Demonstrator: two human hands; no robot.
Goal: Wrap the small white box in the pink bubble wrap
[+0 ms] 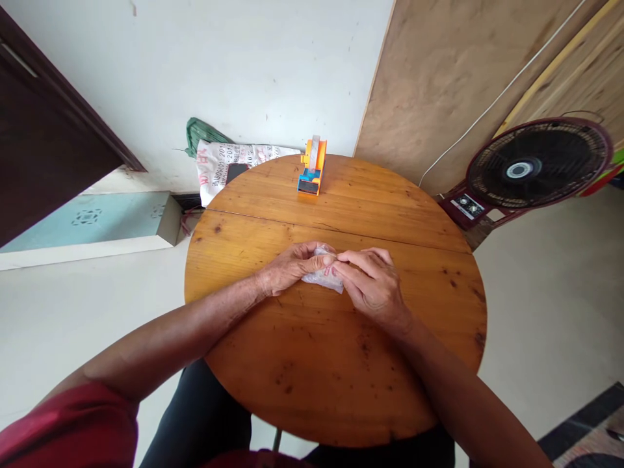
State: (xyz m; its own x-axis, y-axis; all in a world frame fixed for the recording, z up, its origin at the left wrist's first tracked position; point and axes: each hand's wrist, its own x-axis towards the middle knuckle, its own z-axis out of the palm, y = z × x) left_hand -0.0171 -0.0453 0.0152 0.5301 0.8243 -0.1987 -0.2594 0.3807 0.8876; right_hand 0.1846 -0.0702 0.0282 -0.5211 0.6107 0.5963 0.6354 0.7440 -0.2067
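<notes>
Both my hands meet at the middle of a round wooden table [336,364]. My left hand [292,268] and my right hand [371,283] have their fingers closed around a small crumpled clear plastic packet [324,278] that rests on the tabletop. The packet shows a little pink or red inside; most of it is hidden by my fingers. An orange and blue tape dispenser [312,170] with a roll of tape stands at the table's far edge, well away from both hands.
A dark red floor fan [533,166] stands to the right of the table. A printed white sack [229,166] and a green bag lie against the wall behind. A dark door [43,143] is at left, plywood panels [463,78] at right.
</notes>
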